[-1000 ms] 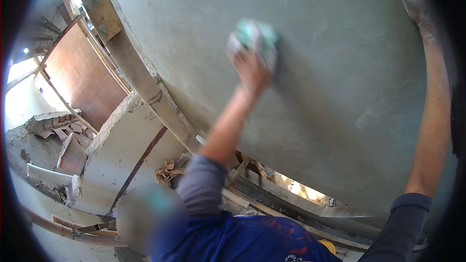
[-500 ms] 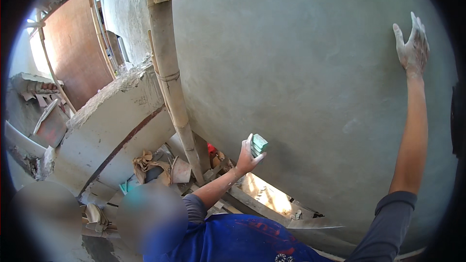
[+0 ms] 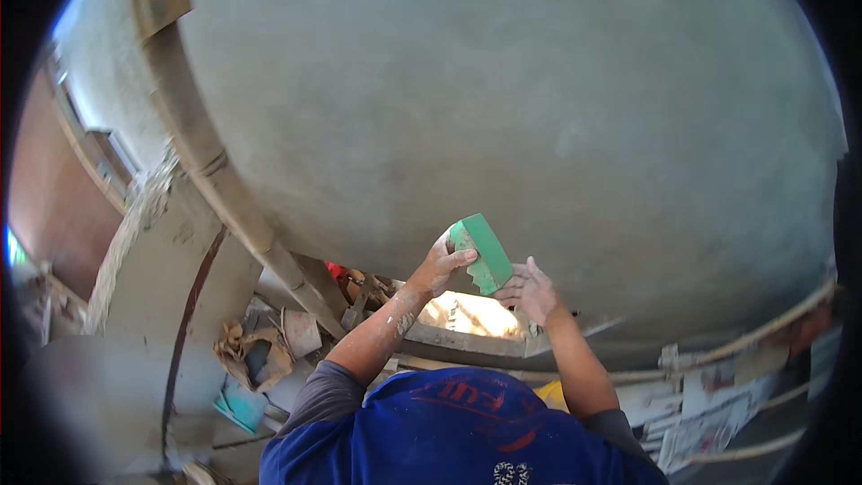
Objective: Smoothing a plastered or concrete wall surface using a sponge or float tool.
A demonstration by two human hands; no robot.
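A green block-shaped sponge (image 3: 488, 247), smeared with grey plaster on one face, is gripped in my left hand (image 3: 442, 265), with the thumb lying across that face. Close to the sponge's lower right corner is my right hand (image 3: 534, 295). Its fingers are stretched out toward the block, and whether they touch it I cannot tell. Both hands are dusted with pale plaster. Beyond them rises a broad, smooth grey plastered wall (image 3: 539, 108).
A bamboo pole (image 3: 211, 157) stands left of the wall, by a low broken wall (image 3: 148, 216). Crumpled brown paper (image 3: 247, 355), a pale bucket (image 3: 301, 332) and a teal plastic piece (image 3: 241, 406) lie lower left. Bamboo poles and slats (image 3: 718, 413) fill the lower right.
My right hand has come down off the upper right of the wall to beside the sponge. My left hand still holds the sponge, now turned with its broad face showing. The view has shifted.
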